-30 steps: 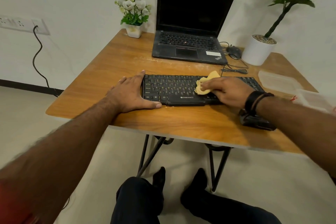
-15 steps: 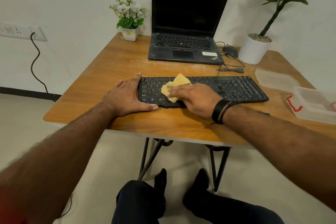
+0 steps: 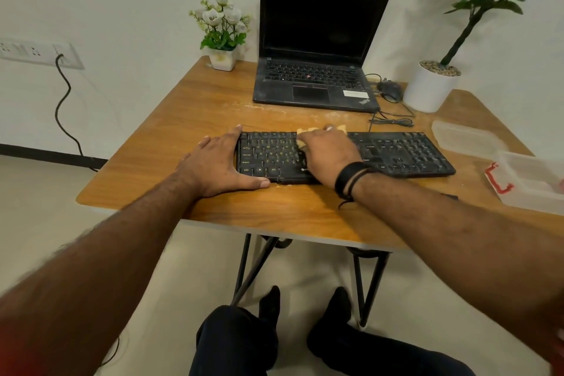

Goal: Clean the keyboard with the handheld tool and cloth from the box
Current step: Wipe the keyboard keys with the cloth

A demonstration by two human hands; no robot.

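Here the black keyboard (image 3: 396, 156) lies flat on the wooden table (image 3: 213, 101), near its front edge, in front of an open laptop (image 3: 317, 49) with a dark screen. The left hand (image 3: 219, 162) rests on the table against the keyboard's left end, fingers straight and spread, the thumb laid along the front edge and the forefinger by the back corner. The right hand (image 3: 328, 152) lies palm down over the middle-left keys and presses a yellow cloth (image 3: 305, 134) onto them; the cloth shows only at the fingertips, near the back row, and whether the fingers curl round it cannot be told. A black band circles the right wrist. To the right of the keyboard sits a clear plastic box (image 3: 531, 183) with a red mark on its side, and just behind it a clear lid (image 3: 467, 137). A white pot of flowers (image 3: 224, 36) stands at the back left corner, a larger potted plant (image 3: 433, 85) at the back right, with a black mouse (image 3: 389, 89) between it and the laptop.
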